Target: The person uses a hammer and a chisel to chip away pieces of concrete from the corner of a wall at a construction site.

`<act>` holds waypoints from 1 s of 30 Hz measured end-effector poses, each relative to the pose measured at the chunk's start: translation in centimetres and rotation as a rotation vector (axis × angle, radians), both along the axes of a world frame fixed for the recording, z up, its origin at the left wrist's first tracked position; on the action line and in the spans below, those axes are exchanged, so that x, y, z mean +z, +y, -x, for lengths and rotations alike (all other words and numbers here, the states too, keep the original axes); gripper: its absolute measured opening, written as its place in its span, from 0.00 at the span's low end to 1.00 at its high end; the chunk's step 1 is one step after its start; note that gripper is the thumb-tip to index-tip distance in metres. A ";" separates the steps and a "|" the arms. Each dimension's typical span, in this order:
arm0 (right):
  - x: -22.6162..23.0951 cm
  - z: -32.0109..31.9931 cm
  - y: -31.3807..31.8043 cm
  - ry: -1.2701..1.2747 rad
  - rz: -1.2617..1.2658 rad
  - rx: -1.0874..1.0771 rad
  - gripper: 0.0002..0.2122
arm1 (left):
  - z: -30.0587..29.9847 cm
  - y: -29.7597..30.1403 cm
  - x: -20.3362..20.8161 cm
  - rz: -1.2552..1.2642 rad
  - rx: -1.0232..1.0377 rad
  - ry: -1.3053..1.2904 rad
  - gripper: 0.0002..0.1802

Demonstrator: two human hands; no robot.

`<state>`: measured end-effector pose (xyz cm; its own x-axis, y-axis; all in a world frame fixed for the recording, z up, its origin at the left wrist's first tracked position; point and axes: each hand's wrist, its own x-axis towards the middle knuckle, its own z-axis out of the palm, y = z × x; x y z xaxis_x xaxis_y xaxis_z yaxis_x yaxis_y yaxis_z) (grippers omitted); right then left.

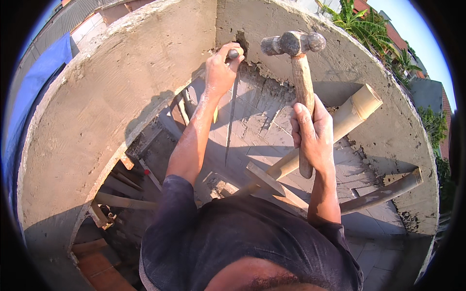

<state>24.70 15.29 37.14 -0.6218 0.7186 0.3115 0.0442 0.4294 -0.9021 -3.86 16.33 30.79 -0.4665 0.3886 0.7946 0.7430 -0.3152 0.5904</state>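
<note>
Near the inner corner of a rough plastered wall, my left hand is closed around a metal chisel. Its round struck end faces me; the tip is hidden behind my fingers, close to a dark chipped hole in the plaster. My right hand grips the wooden handle of a ball-peen hammer, fingers wrapped around its lower half. The worn steel head is raised to the right of the chisel, apart from it. Pale dust coats both my forearms.
A thick bamboo pole slants up under my right arm, and another pole leans toward the right wall. A short plank lies across the first pole. Grey tiling spreads below; timbers fill a dark opening at left.
</note>
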 end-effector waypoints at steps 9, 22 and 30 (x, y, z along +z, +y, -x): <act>-0.4 -2.3 0.7 0.139 0.137 -0.045 0.10 | 6.7 0.7 9.7 0.492 -0.365 0.376 0.09; 0.2 0.5 0.2 0.160 0.095 0.108 0.12 | 5.5 4.8 2.0 -0.242 -0.110 -0.551 0.15; -0.4 -0.1 0.1 0.123 0.085 0.125 0.12 | 7.2 0.4 7.0 0.419 -0.036 -0.022 0.22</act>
<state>24.80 15.38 36.72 -0.6687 0.6652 0.3322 -0.1178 0.3464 -0.9307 -11.06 16.76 37.81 -0.4616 0.6924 0.5545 0.7218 -0.0702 0.6885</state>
